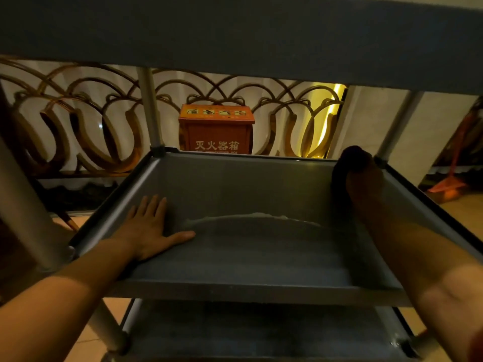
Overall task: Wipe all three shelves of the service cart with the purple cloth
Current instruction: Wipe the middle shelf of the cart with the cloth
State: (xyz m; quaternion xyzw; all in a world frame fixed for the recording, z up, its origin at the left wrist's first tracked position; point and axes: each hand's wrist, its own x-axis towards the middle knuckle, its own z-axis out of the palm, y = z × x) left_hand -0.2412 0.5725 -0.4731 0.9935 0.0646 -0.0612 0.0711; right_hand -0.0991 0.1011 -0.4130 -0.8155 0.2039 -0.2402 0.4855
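Note:
I look in at the middle shelf point(235, 184) of the grey service cart, under the top shelf point(235, 35). My left hand point(151, 228) lies flat on the shelf's left side, fingers spread, holding nothing. My right hand point(364, 182) reaches to the far right corner and presses the dark purple cloth point(350, 159) against the shelf's rim there. A curved wet streak point(251, 218) crosses the shelf floor. The bottom shelf point(261, 333) shows below the front rim.
Metal cart posts stand at the far left corner point(150, 108), the far right point(397, 126) and close at my left point(23, 210). Behind the cart are an orange fire-extinguisher box point(217, 129), an ornate gold railing point(78, 121) and an orange broom point(449, 184) at the right.

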